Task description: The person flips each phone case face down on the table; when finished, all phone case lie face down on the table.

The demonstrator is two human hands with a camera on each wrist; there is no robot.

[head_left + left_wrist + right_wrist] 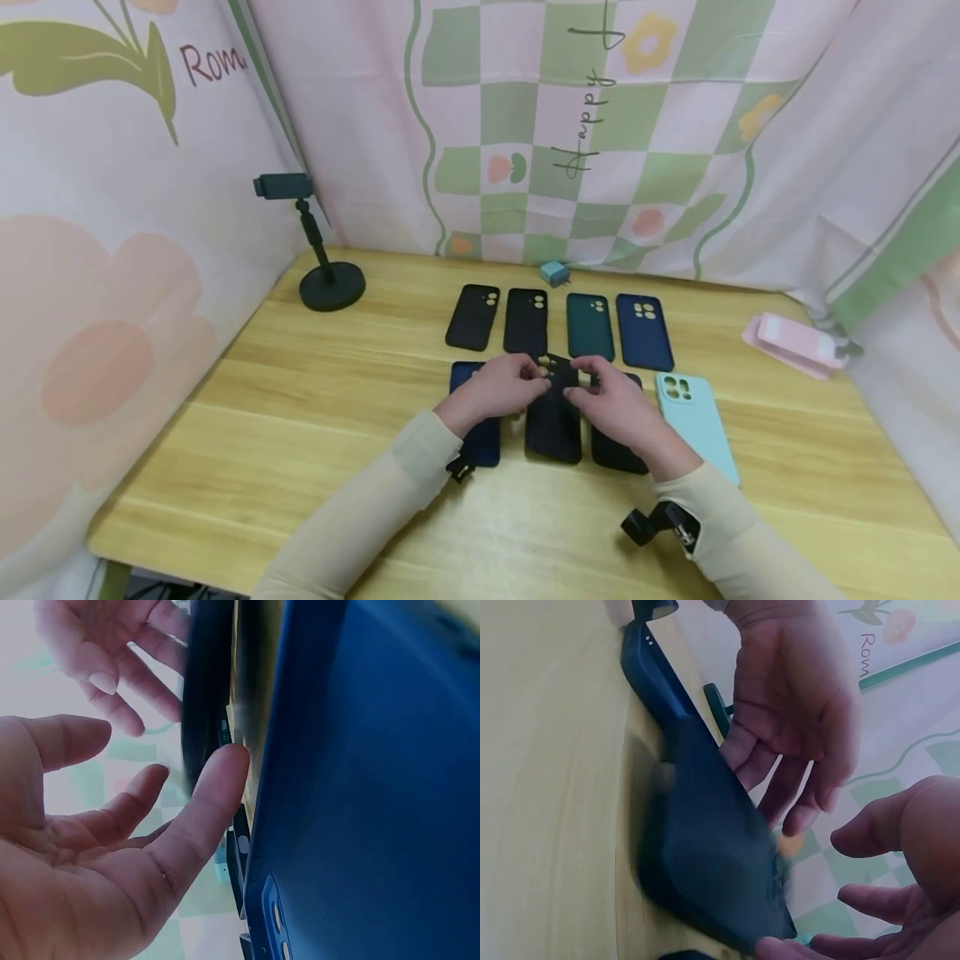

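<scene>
A black phone case (553, 423) is in the middle of the front row, between both hands. In the right wrist view the same case (712, 832) looks blurred and tilted above the tabletop. My left hand (508, 386) is at its upper left edge, with fingers relaxed and spread apart. At the upper right edge is my right hand (613, 404), its fingers loosely bent and a fingertip right by the case's corner. Under the left forearm lies a dark blue case (483, 443), partly hidden. Another black case (617, 452) is partly covered by the right hand.
Behind are two black cases (472, 318), a dark green case (590, 327) and a blue case (646, 332). A light blue case (699, 425) lies at right. A plug adapter (555, 273), a black stand (332, 286) and a pink object (797, 343) are on the wooden table (300, 433).
</scene>
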